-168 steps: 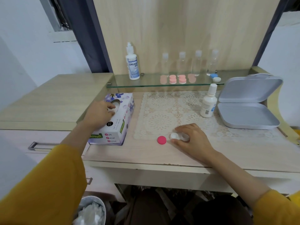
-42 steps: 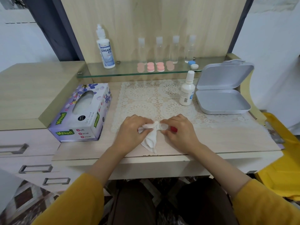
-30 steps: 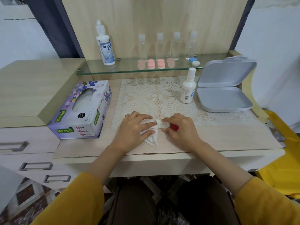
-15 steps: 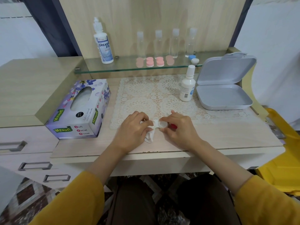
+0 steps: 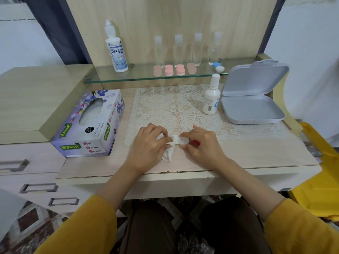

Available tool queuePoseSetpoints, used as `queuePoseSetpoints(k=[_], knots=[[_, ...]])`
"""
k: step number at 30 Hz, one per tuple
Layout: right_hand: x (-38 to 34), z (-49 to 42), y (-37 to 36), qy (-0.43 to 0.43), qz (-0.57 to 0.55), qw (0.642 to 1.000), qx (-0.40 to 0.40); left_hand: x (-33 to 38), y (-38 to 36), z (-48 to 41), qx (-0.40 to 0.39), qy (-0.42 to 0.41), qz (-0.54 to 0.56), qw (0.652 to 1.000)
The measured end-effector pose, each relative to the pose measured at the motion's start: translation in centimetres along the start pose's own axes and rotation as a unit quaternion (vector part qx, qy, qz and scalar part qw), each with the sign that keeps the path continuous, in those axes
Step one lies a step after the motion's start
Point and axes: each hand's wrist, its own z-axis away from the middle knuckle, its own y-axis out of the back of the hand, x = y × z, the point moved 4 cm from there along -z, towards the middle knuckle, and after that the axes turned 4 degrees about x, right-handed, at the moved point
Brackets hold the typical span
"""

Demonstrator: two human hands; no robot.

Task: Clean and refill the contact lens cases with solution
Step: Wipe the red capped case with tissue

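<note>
Left hand (image 5: pixel 149 143): pinches a crumpled tissue (image 5: pixel 168 154), its twisted tip touching the lens case (image 5: pixel 183 140).
Right hand (image 5: pixel 201 145): fingertips grip the case.
Lens case: between both hands, near the table's (image 5: pixel 256 154) near edge.
Red cap (image 5: pixel 196 143): partly hidden under the right fingers.

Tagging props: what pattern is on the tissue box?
Cardboard tissue box: purple flowers on pale lilac, green Mysoft labels; best in head view.

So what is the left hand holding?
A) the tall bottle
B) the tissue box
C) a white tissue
C: the left hand pinches a crumpled white tissue and holds it against the small lens case, which the right hand grips.
</note>
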Motion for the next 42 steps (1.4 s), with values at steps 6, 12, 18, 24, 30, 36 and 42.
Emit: queuePoseSetpoints(k=[6,12,18,24,30,36,42], knots=[[0.2,0.1,-0.1,-0.008,0.008,1.0,-0.002,-0.4,0.3,0.5,0.044,0.039,0.036,0.998],[0.2,0.0,-0.1,-0.007,0.006,1.0,-0.006,-0.2,0.2,0.3,0.006,0.025,0.056,0.998],[0.4,0.1,0.0,-0.029,0.0,1.0,-0.006,-0.2,0.1,0.3,0.012,0.025,0.056,0.998],[-0.1,0.0,0.1,-0.012,-0.025,1.0,-0.002,0.0,0.7,0.5,0.055,0.038,0.064,0.996],[0.1,0.0,0.2,-0.012,-0.014,1.0,0.006,-0.1,-0.1,0.1,-0.033,0.043,0.079,0.995],[0.1,0.1,0.1,-0.015,-0.016,1.0,0.001,-0.1,-0.1,0.0,-0.022,0.045,0.08,0.996],[0.4,-0.1,-0.1,-0.025,-0.024,0.999,0.007,-0.1,0.0,0.2,0.017,0.039,0.055,0.998]])
